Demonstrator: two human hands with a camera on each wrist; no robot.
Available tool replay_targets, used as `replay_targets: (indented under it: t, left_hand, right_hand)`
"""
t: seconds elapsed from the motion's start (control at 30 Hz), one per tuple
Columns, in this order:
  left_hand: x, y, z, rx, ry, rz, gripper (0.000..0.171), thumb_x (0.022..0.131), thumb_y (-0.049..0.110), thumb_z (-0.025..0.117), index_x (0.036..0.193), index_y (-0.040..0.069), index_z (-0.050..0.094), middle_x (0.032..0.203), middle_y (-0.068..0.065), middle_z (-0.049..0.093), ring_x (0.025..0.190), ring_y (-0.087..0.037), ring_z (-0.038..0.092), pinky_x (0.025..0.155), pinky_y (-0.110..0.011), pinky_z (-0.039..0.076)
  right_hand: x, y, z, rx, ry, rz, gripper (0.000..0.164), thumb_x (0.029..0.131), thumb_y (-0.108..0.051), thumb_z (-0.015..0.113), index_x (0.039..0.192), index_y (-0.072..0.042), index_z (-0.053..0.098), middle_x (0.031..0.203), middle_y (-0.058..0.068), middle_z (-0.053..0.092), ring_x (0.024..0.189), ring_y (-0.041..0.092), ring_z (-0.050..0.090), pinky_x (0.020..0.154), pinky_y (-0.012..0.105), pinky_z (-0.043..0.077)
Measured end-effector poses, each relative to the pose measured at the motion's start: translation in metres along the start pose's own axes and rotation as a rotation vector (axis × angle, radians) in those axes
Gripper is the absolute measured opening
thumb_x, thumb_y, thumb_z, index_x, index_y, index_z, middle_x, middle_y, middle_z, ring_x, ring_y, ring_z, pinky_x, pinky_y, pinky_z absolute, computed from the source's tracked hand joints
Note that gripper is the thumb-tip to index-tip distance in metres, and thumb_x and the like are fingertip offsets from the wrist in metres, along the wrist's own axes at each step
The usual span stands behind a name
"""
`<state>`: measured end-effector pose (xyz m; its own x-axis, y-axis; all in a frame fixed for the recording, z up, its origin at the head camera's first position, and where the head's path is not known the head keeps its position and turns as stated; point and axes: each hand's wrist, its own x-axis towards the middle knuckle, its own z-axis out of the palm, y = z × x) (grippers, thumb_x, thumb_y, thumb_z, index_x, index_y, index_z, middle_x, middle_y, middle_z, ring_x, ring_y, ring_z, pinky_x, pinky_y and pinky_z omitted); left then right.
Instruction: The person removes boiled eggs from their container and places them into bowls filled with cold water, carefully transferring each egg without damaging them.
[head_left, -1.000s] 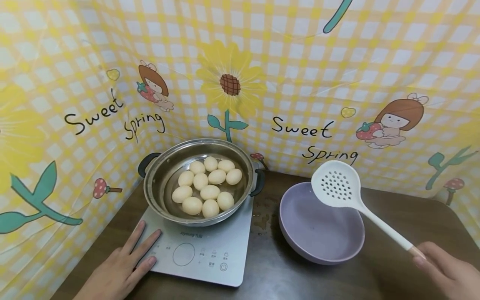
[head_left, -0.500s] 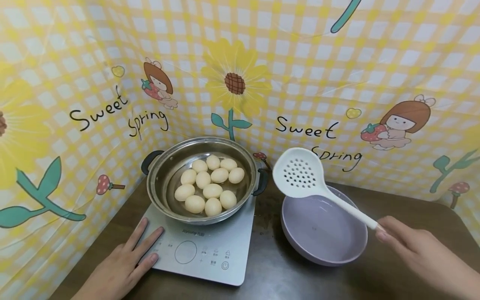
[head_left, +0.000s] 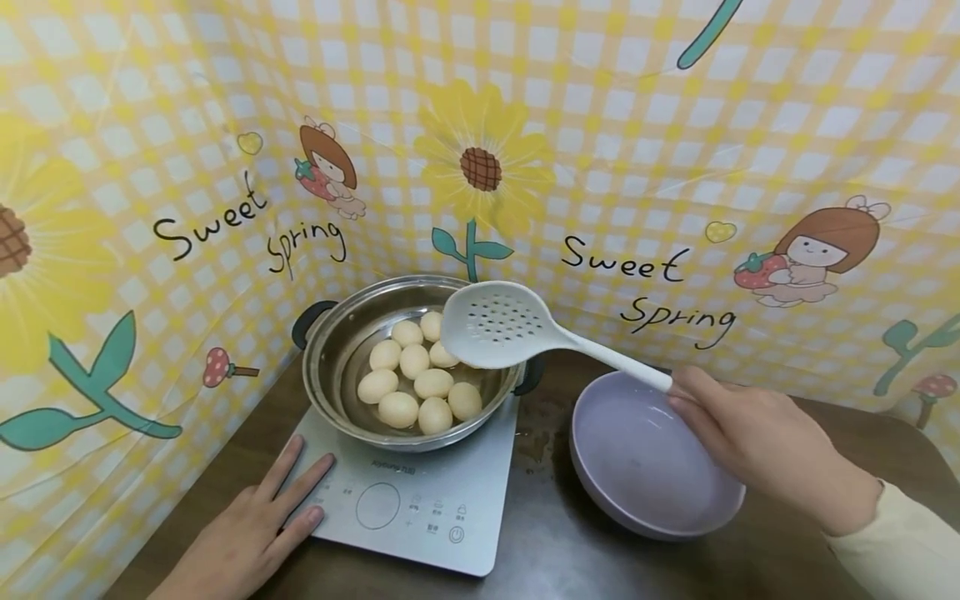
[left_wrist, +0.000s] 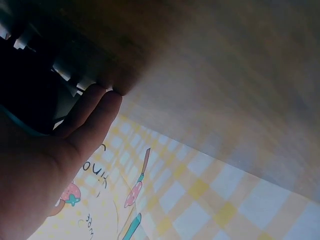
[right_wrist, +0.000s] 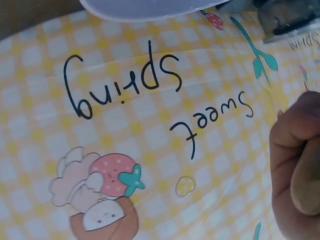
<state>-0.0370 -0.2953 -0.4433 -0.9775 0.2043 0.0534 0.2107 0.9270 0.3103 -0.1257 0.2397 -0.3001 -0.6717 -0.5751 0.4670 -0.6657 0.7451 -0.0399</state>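
My right hand grips the handle of a white slotted spoon, whose bowl hangs over the right side of a steel pot and carries nothing visible. Several pale, smooth eggs lie in shallow liquid in the pot; the spoon hides some of them. The pot stands on a white induction cooker. With fingers straight and spread, my left hand rests on the cooker's left edge. Curled fingers show at the right of the right wrist view.
A purple bowl stands right of the cooker, below my right forearm. Wet drops mark the brown table between bowl and cooker. A yellow checked cloth walls in the back and left. The pot has black side handles.
My right hand has moved left and inward, carrying the slotted spoon from above the purple bowl to above the pot. The left hand has stayed on the cooker's edge.
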Motion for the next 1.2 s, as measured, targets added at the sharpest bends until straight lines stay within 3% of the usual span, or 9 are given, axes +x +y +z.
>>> replay_targets:
  t: [0.07,0.27,0.53,0.8,1.2]
  left_hand:
    - [0.001,0.001,0.0,0.001,0.003,0.001,0.057,0.104,0.05,0.052,0.157,0.034,0.038,0.167,-0.014,0.017,0.117,-0.053,0.055,0.08,-0.064,0.048]
    - [0.001,0.001,0.0,0.003,0.01,0.008,0.057,0.104,0.049,0.053,0.157,0.035,0.038,0.167,-0.013,0.017,0.117,-0.052,0.055,0.079,-0.064,0.048]
    - [0.001,0.002,-0.001,0.007,0.024,0.012,0.057,0.104,0.047,0.053,0.158,0.034,0.037,0.168,-0.011,0.014,0.116,-0.052,0.056,0.08,-0.064,0.048]
    - [-0.001,0.001,0.0,0.008,0.043,0.018,0.058,0.104,0.045,0.054,0.158,0.035,0.035,0.168,-0.01,0.014,0.116,-0.052,0.056,0.08,-0.064,0.048]
    - [-0.002,0.001,0.0,0.006,0.063,0.025,0.058,0.104,0.044,0.055,0.159,0.036,0.035,0.168,-0.01,0.014,0.116,-0.05,0.056,0.081,-0.062,0.048]
  right_hand:
    - [0.007,0.002,0.004,-0.056,0.031,-0.055,0.009,0.103,-0.03,0.06,0.101,-0.024,0.054,0.066,-0.019,0.039,0.047,0.0,0.031,0.041,0.025,0.029]
    - [0.03,0.004,0.011,-0.195,0.12,-0.209,0.035,0.11,-0.041,0.031,0.094,-0.017,0.051,0.065,-0.009,0.04,0.039,0.004,0.016,0.035,0.025,0.018]
    - [0.048,0.011,0.014,-0.269,0.168,-0.357,0.034,0.111,-0.033,0.033,0.094,-0.008,0.049,0.066,0.0,0.043,0.038,0.009,0.021,0.031,0.029,0.02]
    - [0.056,0.011,0.017,-0.283,0.179,-0.406,0.035,0.112,-0.031,0.029,0.094,-0.009,0.049,0.063,-0.002,0.033,0.04,0.013,0.034,0.034,0.026,0.017]
    - [0.06,0.014,0.02,-0.252,0.144,-0.431,0.039,0.112,-0.035,0.026,0.091,-0.012,0.05,0.06,-0.003,0.032,0.038,0.012,0.03,0.032,0.027,0.019]
